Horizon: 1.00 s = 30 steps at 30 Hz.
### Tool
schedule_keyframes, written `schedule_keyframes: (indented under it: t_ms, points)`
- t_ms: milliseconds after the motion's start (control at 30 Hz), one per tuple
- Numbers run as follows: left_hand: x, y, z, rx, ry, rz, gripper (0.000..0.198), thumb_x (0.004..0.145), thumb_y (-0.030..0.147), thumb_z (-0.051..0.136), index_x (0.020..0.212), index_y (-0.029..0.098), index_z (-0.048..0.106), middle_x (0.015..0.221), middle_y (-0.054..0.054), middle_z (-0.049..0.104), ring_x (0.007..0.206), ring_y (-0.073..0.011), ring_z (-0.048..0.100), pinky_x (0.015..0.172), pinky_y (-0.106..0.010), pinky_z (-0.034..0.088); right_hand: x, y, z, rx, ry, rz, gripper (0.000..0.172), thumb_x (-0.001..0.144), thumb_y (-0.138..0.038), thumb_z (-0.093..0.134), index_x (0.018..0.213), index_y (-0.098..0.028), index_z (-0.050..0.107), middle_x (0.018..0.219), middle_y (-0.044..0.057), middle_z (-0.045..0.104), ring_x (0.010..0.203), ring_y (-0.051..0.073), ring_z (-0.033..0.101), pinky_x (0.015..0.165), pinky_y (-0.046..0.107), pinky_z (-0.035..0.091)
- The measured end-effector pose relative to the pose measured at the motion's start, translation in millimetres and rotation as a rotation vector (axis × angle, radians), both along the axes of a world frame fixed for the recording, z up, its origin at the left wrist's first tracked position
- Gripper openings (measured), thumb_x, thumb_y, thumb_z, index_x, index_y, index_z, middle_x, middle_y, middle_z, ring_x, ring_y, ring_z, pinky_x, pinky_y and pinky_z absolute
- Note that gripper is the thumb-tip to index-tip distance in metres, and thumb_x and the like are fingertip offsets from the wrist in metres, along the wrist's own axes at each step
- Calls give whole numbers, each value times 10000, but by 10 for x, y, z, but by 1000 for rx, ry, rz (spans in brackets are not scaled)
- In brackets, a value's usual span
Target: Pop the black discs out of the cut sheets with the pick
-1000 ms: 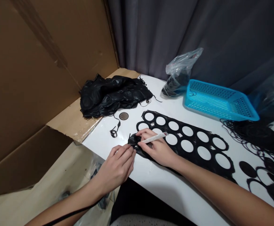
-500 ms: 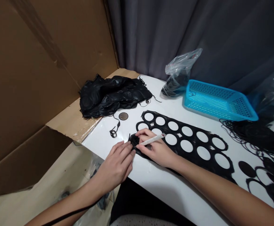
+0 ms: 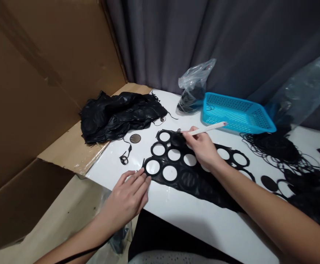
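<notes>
A black sheet (image 3: pixel 193 181) punched with round holes lies on the white table (image 3: pixel 193 220). My left hand (image 3: pixel 128 198) rests near the table's front edge, fingers stretched flat, their tips touching the sheet's left corner. My right hand (image 3: pixel 202 148) is lifted over the sheet's far end, pinching a black disc (image 3: pixel 178 139) and holding a white stick-like tool (image 3: pixel 208 128) that points right.
A crumpled black pile (image 3: pixel 118 113) lies at the back left on cardboard (image 3: pixel 74 150). A loose dark disc (image 3: pixel 135 138) and a small ring scrap (image 3: pixel 124 158) lie beside it. A blue basket (image 3: pixel 237 113), a plastic bag (image 3: pixel 193 88) and tangled black rings (image 3: pixel 275 146) stand at the back right.
My right hand moved from the sheet's left corner up and away, carrying a black disc out of it. The corner hole now shows white. The view shifted slightly right.
</notes>
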<state>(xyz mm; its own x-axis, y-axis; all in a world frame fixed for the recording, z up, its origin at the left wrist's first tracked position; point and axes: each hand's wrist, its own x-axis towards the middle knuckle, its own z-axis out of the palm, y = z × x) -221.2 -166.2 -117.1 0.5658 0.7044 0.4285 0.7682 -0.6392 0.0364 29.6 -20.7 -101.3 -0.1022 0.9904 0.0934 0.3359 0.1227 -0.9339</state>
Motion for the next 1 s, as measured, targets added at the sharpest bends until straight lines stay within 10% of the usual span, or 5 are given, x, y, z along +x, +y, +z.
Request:
schedule_keyframes:
  t_ms: [167,333,1000]
  points:
    - [146,137,103,-12,-46,11,208,941,127,539,1111,133,658,989,-101,678,1020,-270,644,942,-476,476,508,-429,105,138,-244,172,197,982,-331,501,831,-210,540,898,49,645,880,204,607,769,314,451]
    - [545,201,57,-218,-107,-254,344,969,195,538,1306,145,587,1335,-155,584,1307,-293,512,1097,-503,442,564,-896,-20,128,-310,395,137,1012,-241,437,1012,-225,572,1067,78,631,953,205,599,826,348,468]
    - [606,211,-24,-362,12,-307,430,968,154,513,1398,164,507,1503,-195,409,1454,-342,327,1137,-573,377,471,-966,-30,53,-326,464,185,975,-202,514,796,-192,469,1182,84,496,1143,209,498,976,376,452]
